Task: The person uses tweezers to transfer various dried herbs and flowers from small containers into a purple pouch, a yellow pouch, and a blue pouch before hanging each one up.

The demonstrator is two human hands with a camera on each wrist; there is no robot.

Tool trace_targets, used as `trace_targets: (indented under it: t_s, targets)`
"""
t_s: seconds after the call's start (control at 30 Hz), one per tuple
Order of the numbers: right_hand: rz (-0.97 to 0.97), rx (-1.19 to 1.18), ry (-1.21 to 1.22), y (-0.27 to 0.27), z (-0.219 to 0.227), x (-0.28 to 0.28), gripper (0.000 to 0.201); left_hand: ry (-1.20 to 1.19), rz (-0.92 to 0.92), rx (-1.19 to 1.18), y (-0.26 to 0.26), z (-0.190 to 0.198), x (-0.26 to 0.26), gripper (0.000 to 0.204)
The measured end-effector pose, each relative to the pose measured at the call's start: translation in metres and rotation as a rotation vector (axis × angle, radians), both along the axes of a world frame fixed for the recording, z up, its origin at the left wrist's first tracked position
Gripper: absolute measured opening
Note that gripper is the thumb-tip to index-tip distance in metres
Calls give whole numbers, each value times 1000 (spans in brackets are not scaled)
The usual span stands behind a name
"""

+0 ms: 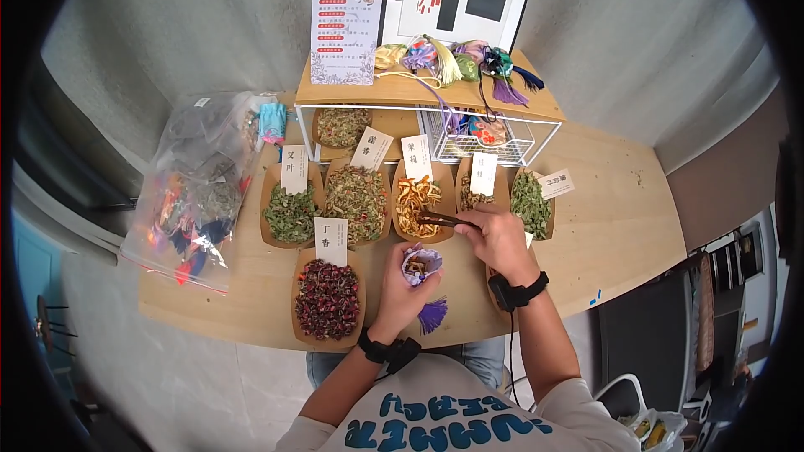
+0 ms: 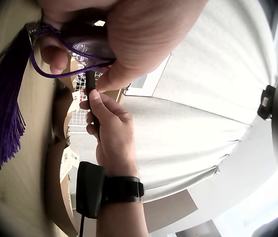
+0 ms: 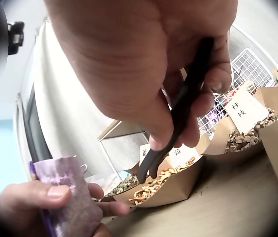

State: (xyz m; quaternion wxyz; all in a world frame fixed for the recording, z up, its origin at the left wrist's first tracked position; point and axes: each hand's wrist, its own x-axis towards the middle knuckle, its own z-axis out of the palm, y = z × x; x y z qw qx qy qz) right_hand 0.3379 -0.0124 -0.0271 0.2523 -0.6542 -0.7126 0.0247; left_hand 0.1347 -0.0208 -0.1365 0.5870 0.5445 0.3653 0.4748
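Note:
The left hand (image 1: 400,295) grips a small lilac pouch (image 1: 421,263), its mouth upward with dried bits inside; a purple tassel (image 1: 433,315) hangs beside it. In the right hand (image 1: 500,238) dark tongs (image 1: 448,219) are pinched, their tips over the paper tray of orange-yellow dried strips (image 1: 419,205). The right wrist view shows the tong tips (image 3: 150,168) close together at those strips (image 3: 161,185); whether they hold any cannot be told. In the left wrist view the pouch (image 2: 92,47) is partly hidden behind the left hand (image 2: 144,34).
Paper trays of green leaves (image 1: 291,216), mixed herbs (image 1: 356,201) and dark red buds (image 1: 327,300) stand around, with name cards. Behind them is a wooden shelf (image 1: 335,94) with sachets and a wire basket (image 1: 511,151). A clear plastic bag (image 1: 197,176) lies at left.

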Motion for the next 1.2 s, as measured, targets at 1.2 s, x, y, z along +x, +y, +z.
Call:
trace_targets:
  t_s: [1.2]
  targets:
    - [-49,-140,-67,6,-8,-18,17,-45,-40,-30,-1,-4,0,52]
